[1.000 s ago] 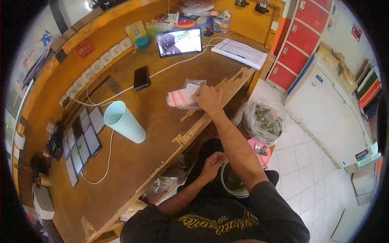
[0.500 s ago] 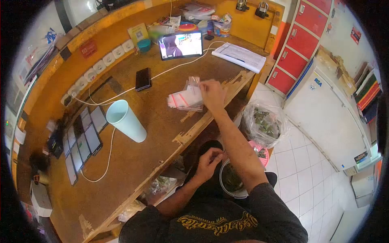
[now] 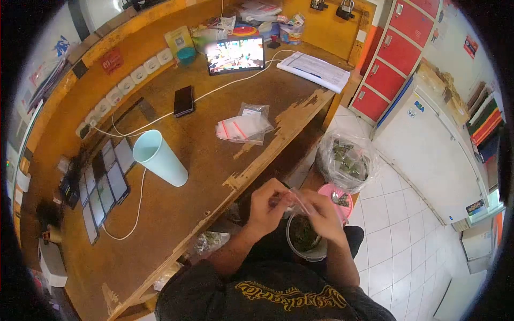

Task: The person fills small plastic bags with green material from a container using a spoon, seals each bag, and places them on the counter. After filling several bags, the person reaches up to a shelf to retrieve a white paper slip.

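Over my lap, my left hand (image 3: pixel 267 207) and my right hand (image 3: pixel 325 216) are close together, fingers pinched on a small clear plastic bag (image 3: pixel 303 202). Just below them sits a round white tub (image 3: pixel 289 241) holding dark green, leafy-looking contents (image 3: pixel 306 231). A pink basket (image 3: pixel 347 210), with a spoon and small dark pieces in it, is right beside my right hand. On the desk lies a pile of clear zip bags (image 3: pixel 243 127) with red strips, apart from both hands.
A light blue cup (image 3: pixel 163 160) stands on the wooden desk (image 3: pixel 176 214), near several phones (image 3: pixel 104 187). A black phone (image 3: pixel 183 100), a lit tablet (image 3: pixel 236 55) and papers (image 3: pixel 316 72) lie farther back. At right are a clear sack of green pieces (image 3: pixel 348 160) and a white freezer (image 3: pixel 433 155).
My right hand has come back from the zip bag pile to my lap with one clear bag. My left hand has risen to meet it, and both now grip the bag.
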A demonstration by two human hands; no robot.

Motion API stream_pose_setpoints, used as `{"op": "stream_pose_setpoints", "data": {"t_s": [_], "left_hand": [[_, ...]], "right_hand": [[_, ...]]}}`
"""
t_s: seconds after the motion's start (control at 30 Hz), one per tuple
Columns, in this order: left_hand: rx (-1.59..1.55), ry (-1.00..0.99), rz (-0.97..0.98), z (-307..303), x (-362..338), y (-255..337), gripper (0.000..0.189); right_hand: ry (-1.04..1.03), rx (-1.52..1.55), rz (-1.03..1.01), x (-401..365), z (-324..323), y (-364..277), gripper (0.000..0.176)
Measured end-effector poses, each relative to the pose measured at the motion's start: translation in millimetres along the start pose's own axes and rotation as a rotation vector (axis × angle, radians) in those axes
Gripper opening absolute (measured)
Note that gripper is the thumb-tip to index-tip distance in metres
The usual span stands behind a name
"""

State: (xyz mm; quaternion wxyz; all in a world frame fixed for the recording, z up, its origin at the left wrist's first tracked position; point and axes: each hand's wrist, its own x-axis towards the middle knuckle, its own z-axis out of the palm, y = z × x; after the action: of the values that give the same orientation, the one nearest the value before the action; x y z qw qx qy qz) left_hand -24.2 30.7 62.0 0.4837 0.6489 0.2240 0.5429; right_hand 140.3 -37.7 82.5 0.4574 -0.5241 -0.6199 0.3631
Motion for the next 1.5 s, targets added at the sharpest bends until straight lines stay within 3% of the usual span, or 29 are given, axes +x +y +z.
{"op": "stream_pose_setpoints", "data": {"t_s": [0.03,0.1,0.17,0.3,0.37,0.47,0.53,0.6,0.73,0.8,0.9,1.03,1.1,1.23,1.3,1.43,1.5], "left_hand": [[0.112,-0.056,0.034,0,1,-5,0.011],[0.115,-0.163,0.022,5,-2,-8,0.010],[0.150,-0.319,0.056,9,-3,-6,0.012],[0.283,-0.262,0.006,19,-10,-3,0.018],[0.677,-0.086,0.339,19,-17,-5,0.024],[0.740,-0.268,0.272,27,-22,12,0.027],[0.702,-0.278,0.206,30,-27,2,0.025],[0.262,-0.330,-0.149,29,-35,-17,0.029],[0.153,-0.417,-0.293,29,-42,-27,0.036],[-0.098,-0.373,-0.522,35,-48,-30,0.033],[-0.278,-0.282,-0.544,43,-50,-32,0.031],[-0.190,-0.300,-0.494,42,-52,-33,0.028],[-0.067,-0.428,-0.504,38,-50,-33,0.023],[-0.041,-0.501,-0.594,31,-43,-34,0.021],[-0.082,-0.482,-0.593,29,-44,-37,0.021],[-0.203,-0.430,-0.575,28,-42,-35,0.020],[-0.024,-0.530,-0.412,29,-39,-25,0.021]], "right_hand": [[0.000,0.001,0.000,-10,-8,2,0.020],[0.050,0.280,0.155,-26,-24,2,0.018],[0.040,0.184,0.104,-34,-28,11,0.016],[0.127,0.056,0.077,-41,-28,12,0.016],[0.215,0.132,0.059,-50,-20,39,0.014],[0.327,0.295,0.058,-60,-6,56,0.012],[0.346,0.387,0.073,-61,2,53,0.012],[0.374,0.194,0.193,-61,3,42,0.011],[0.409,0.139,0.164,-66,8,58,0.015],[0.405,-0.016,0.180,-68,7,61,0.022],[0.427,-0.228,0.085,-69,4,70,0.023],[0.420,-0.136,0.170,-70,5,67,0.023],[0.410,-0.135,0.104,-69,5,63,0.025],[0.316,-0.125,0.109,-66,-5,52,0.026],[0.199,0.268,0.399,-66,-9,35,0.028],[0.193,0.113,0.394,-69,-10,48,0.024],[0.205,-0.188,0.082,-70,-8,65,0.025]]}}
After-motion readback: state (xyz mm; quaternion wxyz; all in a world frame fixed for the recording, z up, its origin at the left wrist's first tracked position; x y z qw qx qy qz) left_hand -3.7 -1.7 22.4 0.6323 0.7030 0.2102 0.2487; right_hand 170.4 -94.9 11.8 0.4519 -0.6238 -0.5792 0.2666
